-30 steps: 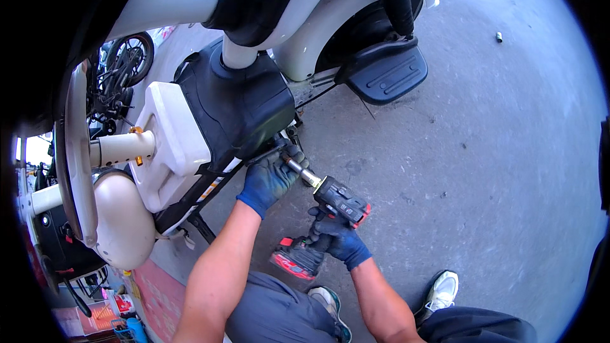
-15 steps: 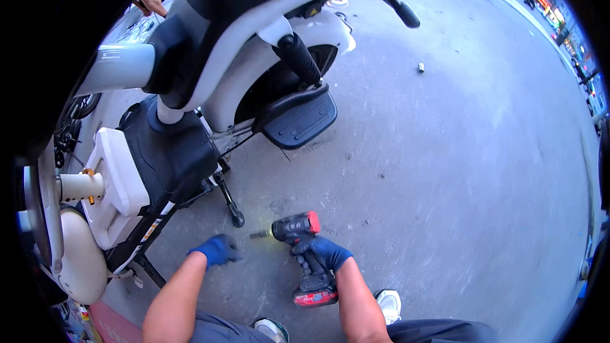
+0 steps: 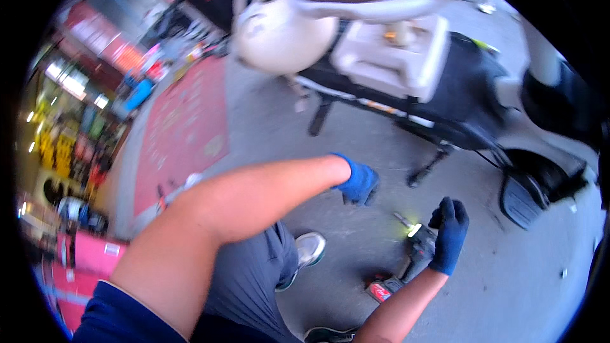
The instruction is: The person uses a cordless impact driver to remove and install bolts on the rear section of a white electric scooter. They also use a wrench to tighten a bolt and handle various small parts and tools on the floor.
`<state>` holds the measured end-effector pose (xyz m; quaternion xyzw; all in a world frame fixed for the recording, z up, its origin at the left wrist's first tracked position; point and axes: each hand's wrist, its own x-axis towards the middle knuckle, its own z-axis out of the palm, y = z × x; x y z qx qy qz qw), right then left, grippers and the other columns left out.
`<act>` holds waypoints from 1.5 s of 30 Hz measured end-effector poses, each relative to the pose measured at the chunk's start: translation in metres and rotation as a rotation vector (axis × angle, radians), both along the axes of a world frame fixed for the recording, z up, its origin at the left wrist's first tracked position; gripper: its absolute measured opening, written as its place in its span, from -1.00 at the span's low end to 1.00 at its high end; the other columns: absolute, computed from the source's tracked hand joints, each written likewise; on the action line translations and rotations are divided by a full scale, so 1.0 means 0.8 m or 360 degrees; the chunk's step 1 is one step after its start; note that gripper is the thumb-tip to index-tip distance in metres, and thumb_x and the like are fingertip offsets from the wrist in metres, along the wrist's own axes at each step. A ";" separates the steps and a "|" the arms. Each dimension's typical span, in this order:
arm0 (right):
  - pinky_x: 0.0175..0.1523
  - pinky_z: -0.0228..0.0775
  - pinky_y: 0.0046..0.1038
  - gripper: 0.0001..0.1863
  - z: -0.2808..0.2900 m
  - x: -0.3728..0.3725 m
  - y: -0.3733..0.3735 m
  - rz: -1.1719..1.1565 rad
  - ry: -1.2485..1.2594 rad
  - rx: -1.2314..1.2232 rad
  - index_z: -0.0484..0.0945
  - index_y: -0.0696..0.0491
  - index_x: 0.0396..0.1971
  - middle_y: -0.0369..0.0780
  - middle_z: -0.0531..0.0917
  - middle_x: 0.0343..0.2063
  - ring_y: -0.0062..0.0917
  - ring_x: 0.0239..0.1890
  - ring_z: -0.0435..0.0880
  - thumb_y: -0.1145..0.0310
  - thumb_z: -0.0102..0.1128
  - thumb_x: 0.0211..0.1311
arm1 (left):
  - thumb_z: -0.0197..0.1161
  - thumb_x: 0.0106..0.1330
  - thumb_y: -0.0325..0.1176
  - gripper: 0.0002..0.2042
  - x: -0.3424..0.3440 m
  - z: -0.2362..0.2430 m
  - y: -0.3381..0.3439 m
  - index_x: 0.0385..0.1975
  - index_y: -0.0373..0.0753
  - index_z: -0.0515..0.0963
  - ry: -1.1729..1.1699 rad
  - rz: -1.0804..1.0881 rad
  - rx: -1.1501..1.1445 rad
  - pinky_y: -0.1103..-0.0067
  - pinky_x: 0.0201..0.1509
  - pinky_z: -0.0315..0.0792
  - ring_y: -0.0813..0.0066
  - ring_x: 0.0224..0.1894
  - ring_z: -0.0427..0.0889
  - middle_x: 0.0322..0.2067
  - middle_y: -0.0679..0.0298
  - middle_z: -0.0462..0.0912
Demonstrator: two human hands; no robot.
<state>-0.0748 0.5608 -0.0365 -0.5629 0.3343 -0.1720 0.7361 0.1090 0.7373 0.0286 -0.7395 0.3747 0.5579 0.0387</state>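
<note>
My left hand (image 3: 359, 181), in a blue glove, hangs over the ground left of the scooter's kickstand. Its fingers are curled in, and what they hold, if anything, is hidden. Low on the pavement is a black and red cordless impact wrench (image 3: 419, 251), its lit nose and socket pointing toward the scooter. My right hand (image 3: 450, 236), gloved too, is beside the back of the tool, off its handle. The fingers of that hand are bent upward, apart from the thumb, with nothing visible between them. The picture is somewhat blurred.
A white and black electric scooter (image 3: 438, 82) stands across the far side, with its kickstand (image 3: 429, 165) and black footrest (image 3: 522, 197) low near my hands. To the left lie a red mat (image 3: 184, 133) and a pink box (image 3: 95, 254), before cluttered shop shelves (image 3: 70, 146).
My view has swung left, bringing the mat and shop into sight. The right hand has come off the impact wrench's handle. My left arm now stretches across the middle.
</note>
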 end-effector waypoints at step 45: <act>-0.37 0.34 -0.60 -0.89 -0.123 0.049 0.297 0.1730 0.0471 -0.1021 0.52 0.10 -0.31 -0.31 0.56 -0.47 -0.66 -0.48 0.46 0.42 0.14 0.18 | 0.01 0.25 -0.20 -0.76 -0.208 -0.099 1.052 -0.34 -0.21 0.54 -0.2182 0.2224 0.0366 0.25 -0.12 0.42 0.02 -0.21 0.56 -0.29 -0.01 0.59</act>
